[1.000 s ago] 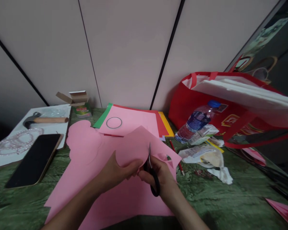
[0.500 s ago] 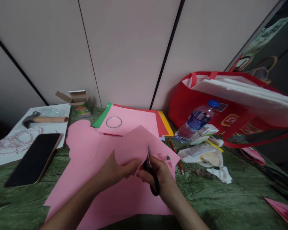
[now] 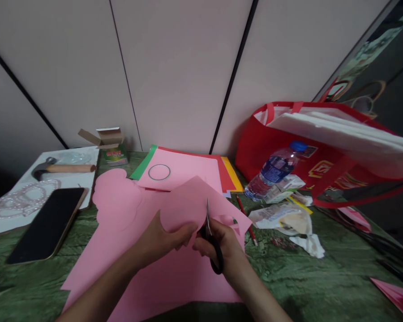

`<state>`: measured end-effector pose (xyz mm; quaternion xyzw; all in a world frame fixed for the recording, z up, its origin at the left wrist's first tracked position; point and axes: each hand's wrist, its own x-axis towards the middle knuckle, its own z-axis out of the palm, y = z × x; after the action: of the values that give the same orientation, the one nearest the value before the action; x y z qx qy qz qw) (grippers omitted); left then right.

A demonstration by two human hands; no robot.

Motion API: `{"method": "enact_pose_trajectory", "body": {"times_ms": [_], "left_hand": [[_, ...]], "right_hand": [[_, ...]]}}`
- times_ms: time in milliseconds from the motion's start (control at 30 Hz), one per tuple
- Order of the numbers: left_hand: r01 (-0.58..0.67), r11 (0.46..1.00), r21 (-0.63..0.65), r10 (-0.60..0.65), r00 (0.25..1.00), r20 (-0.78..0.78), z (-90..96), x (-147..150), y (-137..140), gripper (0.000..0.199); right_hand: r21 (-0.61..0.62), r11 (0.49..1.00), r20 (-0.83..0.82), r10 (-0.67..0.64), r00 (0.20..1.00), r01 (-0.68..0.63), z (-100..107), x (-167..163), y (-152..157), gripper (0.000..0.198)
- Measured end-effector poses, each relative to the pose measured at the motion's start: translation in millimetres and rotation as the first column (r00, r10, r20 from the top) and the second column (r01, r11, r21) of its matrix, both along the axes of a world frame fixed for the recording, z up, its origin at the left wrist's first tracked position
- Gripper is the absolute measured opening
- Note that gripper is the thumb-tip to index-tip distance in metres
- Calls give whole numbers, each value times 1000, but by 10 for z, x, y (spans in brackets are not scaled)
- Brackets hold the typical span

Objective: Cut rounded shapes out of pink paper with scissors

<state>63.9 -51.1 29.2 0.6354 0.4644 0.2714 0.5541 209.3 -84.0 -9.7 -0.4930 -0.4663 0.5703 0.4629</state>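
1. Left hand [image 3: 164, 241]: nearly closed, its thumb pressed on the near edge of the pink paper piece [image 3: 184, 203]; the fingers beneath are mostly hidden.
2. Right hand [image 3: 226, 246]: curled around the black handles of the scissors [image 3: 216, 245], whose metal tip points away toward the wall [image 3: 174, 80]. How far the blades are open, I cannot tell.
3. The 2 hands sit close together; whether they touch is unclear.
4. The pink paper piece is above the large pink sheet [image 3: 174, 281], the scissors at its rounded part's right side.
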Motion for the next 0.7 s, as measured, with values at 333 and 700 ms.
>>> {"method": "enact_pose_trajectory", "body": {"times_ms": [333, 700], "left_hand": [[25, 1000, 14, -25, 1000, 6, -32, -20, 10, 30], [28, 998, 48, -31, 996, 79, -157, -55, 38, 29]], "right_hand": [[4, 1000, 19, -1, 1000, 1, 27, -9, -4, 19], [14, 1000, 64, -25, 998, 24, -28, 0, -5, 19]]}}
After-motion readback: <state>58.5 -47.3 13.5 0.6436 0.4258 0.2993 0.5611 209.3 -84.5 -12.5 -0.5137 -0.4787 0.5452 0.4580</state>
